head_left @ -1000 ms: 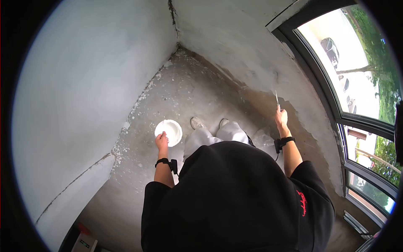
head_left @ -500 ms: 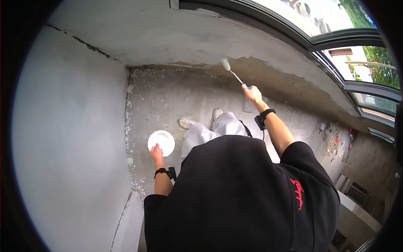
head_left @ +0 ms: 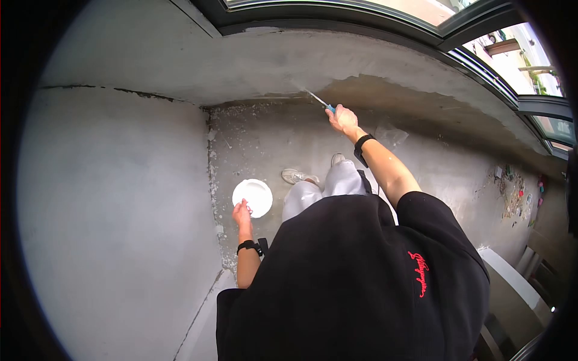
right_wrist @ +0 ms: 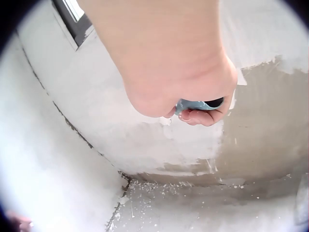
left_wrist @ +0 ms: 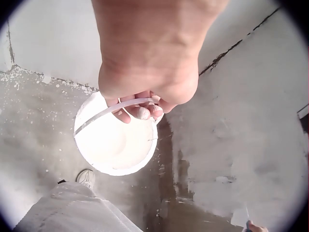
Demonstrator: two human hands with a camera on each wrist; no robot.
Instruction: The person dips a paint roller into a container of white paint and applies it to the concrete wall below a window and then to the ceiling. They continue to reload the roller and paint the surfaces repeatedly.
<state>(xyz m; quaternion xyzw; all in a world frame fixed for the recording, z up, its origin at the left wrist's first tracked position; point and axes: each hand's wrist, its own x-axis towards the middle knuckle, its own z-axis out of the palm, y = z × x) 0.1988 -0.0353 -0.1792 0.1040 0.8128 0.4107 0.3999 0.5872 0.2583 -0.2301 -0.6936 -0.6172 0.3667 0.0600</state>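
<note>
In the head view my left hand (head_left: 242, 212) holds a white bucket (head_left: 269, 204) at my left side, above the floor. The left wrist view shows curled fingers around the bucket's thin white handle (left_wrist: 104, 112), with white smears on the fingertips and white paint inside the bucket. My right hand (head_left: 345, 119) grips the blue handle (head_left: 330, 109) of a paint roller, arm stretched toward the low wall under the window. The roller's metal rod (head_left: 315, 97) points at that wall, and its blurred head blends into the pale surface. In the right wrist view my hand hides most of the roller.
Below the window frame (head_left: 337, 30), the wall has a pale upper part and a bare brown patch (head_left: 385, 96). A plain grey wall (head_left: 120, 192) stands close on the left. White spatters dot the floor near the corner. Small litter (head_left: 518, 192) lies at the right.
The head view has turned rightward toward the window wall. My right hand has swung the roller to the wall and then moved it left along it. My left hand keeps hold of the bucket.
</note>
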